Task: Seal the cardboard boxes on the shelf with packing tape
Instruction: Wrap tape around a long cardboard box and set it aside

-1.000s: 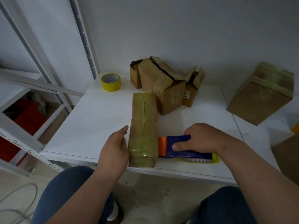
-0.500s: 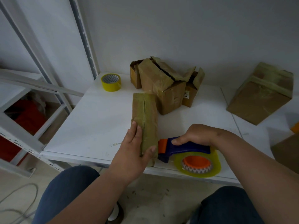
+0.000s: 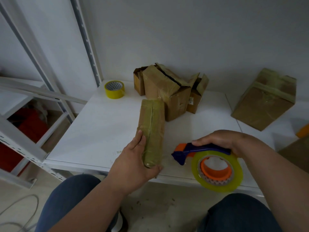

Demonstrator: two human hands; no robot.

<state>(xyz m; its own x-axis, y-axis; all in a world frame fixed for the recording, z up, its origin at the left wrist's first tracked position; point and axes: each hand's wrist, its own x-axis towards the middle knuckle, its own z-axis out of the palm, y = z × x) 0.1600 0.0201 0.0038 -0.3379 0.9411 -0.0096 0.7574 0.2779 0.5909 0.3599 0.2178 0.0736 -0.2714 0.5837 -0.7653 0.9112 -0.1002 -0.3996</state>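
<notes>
Long box (image 3: 151, 129): tape-wrapped, flat at shelf (image 3: 100, 128) front edge.
Open boxes (image 3: 168, 91): clustered at back.
Taped box (image 3: 264, 99): right.
Dispenser (image 3: 209, 158): blue-orange, clear roll.

A white shelf (image 3: 100, 131) carries everything. The long taped box (image 3: 153, 124) lies near its front edge. Behind that box stands a cluster of open cardboard boxes (image 3: 168, 91); behind it to the left sits a yellow tape roll (image 3: 114, 89); well to its right rests a sealed box (image 3: 264, 99).
</notes>
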